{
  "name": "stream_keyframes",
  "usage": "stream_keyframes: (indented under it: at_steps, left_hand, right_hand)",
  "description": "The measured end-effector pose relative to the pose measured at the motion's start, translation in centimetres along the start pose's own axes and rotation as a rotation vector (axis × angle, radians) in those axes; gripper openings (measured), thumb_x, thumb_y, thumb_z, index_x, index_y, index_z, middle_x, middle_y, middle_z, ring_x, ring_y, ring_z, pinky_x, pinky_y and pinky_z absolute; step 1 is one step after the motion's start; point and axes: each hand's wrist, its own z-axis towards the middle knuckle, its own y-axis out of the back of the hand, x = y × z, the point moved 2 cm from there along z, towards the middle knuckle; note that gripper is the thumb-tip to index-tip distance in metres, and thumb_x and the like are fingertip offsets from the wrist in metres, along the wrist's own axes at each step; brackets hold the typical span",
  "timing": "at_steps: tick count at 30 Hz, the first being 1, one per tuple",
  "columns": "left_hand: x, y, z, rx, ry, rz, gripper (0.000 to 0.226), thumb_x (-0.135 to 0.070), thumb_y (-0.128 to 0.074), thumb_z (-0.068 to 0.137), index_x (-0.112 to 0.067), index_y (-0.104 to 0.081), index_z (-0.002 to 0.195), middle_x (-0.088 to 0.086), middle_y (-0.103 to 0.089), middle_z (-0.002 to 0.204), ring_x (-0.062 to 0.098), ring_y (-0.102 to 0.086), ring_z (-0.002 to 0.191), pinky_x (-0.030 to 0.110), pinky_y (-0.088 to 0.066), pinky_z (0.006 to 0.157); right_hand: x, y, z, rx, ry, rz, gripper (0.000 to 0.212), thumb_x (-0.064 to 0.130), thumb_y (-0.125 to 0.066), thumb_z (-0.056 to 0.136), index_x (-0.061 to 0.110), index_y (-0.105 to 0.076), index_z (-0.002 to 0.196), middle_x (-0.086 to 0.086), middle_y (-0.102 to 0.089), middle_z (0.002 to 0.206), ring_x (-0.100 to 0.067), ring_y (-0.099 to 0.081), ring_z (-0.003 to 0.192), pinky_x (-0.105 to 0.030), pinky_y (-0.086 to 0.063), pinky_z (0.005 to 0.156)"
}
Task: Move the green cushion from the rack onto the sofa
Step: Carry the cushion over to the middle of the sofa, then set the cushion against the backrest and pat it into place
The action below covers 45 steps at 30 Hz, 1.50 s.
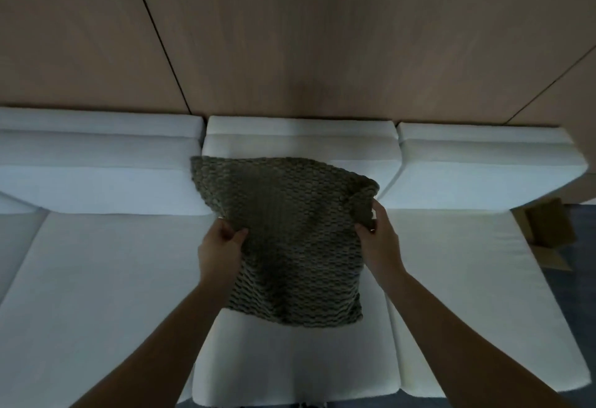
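A green knitted cushion [290, 240] lies over the middle seat of the white sofa [106, 294], its top leaning toward the middle backrest. My left hand [221, 246] grips its left edge. On the opposite side, my right hand [379, 240] pinches the cushion's right edge near the upper corner, which is crumpled. The cushion's bottom edge rests on the seat. No rack is in view.
The sofa has three white back cushions along a wooden panelled wall [322, 36]. A brown cardboard box [548, 233] sits on the dark floor past the sofa's right end.
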Motion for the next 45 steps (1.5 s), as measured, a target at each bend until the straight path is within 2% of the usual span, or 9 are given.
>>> stream_keyframes:
  at_steps: [7, 13, 19, 24, 29, 32, 34, 37, 45]
  left_hand:
    - [4.8, -4.9, 1.7, 0.003, 0.0, 0.006, 0.013, -0.018, -0.065, 0.087, -0.012, -0.059, 0.077, 0.008, -0.067, 0.076, 0.021, -0.061, 0.075, 0.031, -0.041, 0.063]
    - [6.4, -8.6, 6.5, -0.006, -0.056, -0.005, 0.027, -0.015, -0.064, 0.089, -0.016, -0.048, 0.067, 0.006, -0.058, 0.065, 0.022, -0.054, 0.067, 0.031, -0.034, 0.056]
    - [8.4, -12.7, 13.6, 0.005, -0.082, 0.014, 0.012, -0.018, -0.065, 0.09, -0.015, -0.054, 0.092, 0.002, -0.065, 0.085, 0.022, -0.062, 0.081, 0.03, -0.04, 0.059]
    - [12.3, -13.9, 17.5, 0.042, -0.049, 0.001, 0.076, -0.038, -0.08, 0.074, -0.021, -0.041, 0.136, 0.009, -0.054, 0.131, 0.032, -0.058, 0.113, 0.053, -0.051, 0.093]
    - [11.9, -13.1, 19.7, -0.032, -0.13, -0.033, 0.091, -0.036, -0.081, 0.074, -0.018, -0.033, 0.149, 0.011, -0.046, 0.148, 0.032, -0.051, 0.129, 0.054, -0.046, 0.102]
    - [9.0, -12.3, 21.3, -0.115, -0.312, -0.05, 0.061, -0.03, -0.076, 0.081, -0.021, -0.048, 0.135, 0.003, -0.062, 0.124, 0.024, -0.06, 0.107, 0.043, -0.052, 0.083]
    - [6.7, -12.0, 22.2, -0.132, -0.327, -0.031, 0.039, -0.026, -0.071, 0.086, -0.015, -0.057, 0.121, 0.003, -0.065, 0.107, 0.024, -0.06, 0.092, 0.032, -0.045, 0.065]
    - [4.1, -11.3, 23.3, -0.162, -0.329, -0.005, 0.01, -0.02, -0.065, 0.089, -0.013, -0.064, 0.097, 0.008, -0.068, 0.087, 0.031, -0.063, 0.083, 0.033, -0.043, 0.062]
    - [1.8, -11.5, 24.6, -0.199, -0.34, -0.048, 0.01, -0.024, -0.064, 0.089, -0.021, -0.061, 0.08, -0.002, -0.064, 0.075, 0.028, -0.06, 0.079, 0.038, -0.042, 0.067]
  right_hand:
    - [-6.5, -1.2, 3.3, -0.024, 0.079, -0.06, 0.059, 0.013, -0.054, 0.096, 0.031, -0.032, 0.148, -0.009, -0.062, 0.131, -0.026, -0.059, 0.117, -0.04, -0.049, 0.098]
    - [-9.8, -3.3, 8.3, -0.064, 0.148, -0.05, 0.058, 0.01, -0.053, 0.096, 0.028, -0.035, 0.148, -0.004, -0.058, 0.137, -0.02, -0.056, 0.122, -0.03, -0.042, 0.101]
    - [-12.9, -5.3, 15.1, -0.117, 0.106, -0.003, 0.063, 0.014, -0.06, 0.093, 0.029, -0.033, 0.148, -0.003, -0.064, 0.116, -0.022, -0.063, 0.102, -0.03, -0.046, 0.085]
    - [-16.2, -5.9, 18.1, -0.154, -0.036, 0.079, 0.072, 0.034, -0.067, 0.088, 0.02, -0.031, 0.148, -0.008, -0.053, 0.136, -0.026, -0.056, 0.114, -0.033, -0.043, 0.086]
    - [-16.2, -6.0, 19.5, -0.156, 0.061, 0.069, 0.069, 0.037, -0.067, 0.087, 0.02, -0.037, 0.146, 0.001, -0.054, 0.129, -0.018, -0.054, 0.11, -0.03, -0.041, 0.086]
    - [-14.5, -5.5, 21.1, -0.177, 0.137, 0.014, 0.043, 0.034, -0.067, 0.088, 0.019, -0.054, 0.126, 0.006, -0.065, 0.1, -0.013, -0.063, 0.088, -0.012, -0.043, 0.069]
    - [-12.9, -4.9, 22.2, -0.192, 0.18, -0.096, 0.019, 0.031, -0.066, 0.089, 0.015, -0.06, 0.099, 0.007, -0.063, 0.08, -0.015, -0.06, 0.075, -0.006, -0.038, 0.058]
    - [-11.2, -3.9, 23.1, -0.263, 0.23, -0.165, 0.025, 0.028, -0.063, 0.091, 0.012, -0.053, 0.076, 0.001, -0.057, 0.068, -0.02, -0.052, 0.067, -0.021, -0.034, 0.053]
    - [-9.5, -3.0, 24.5, -0.274, 0.217, -0.109, 0.035, 0.029, -0.064, 0.09, 0.012, -0.046, 0.064, -0.002, -0.05, 0.059, -0.018, -0.047, 0.06, -0.031, -0.037, 0.057]
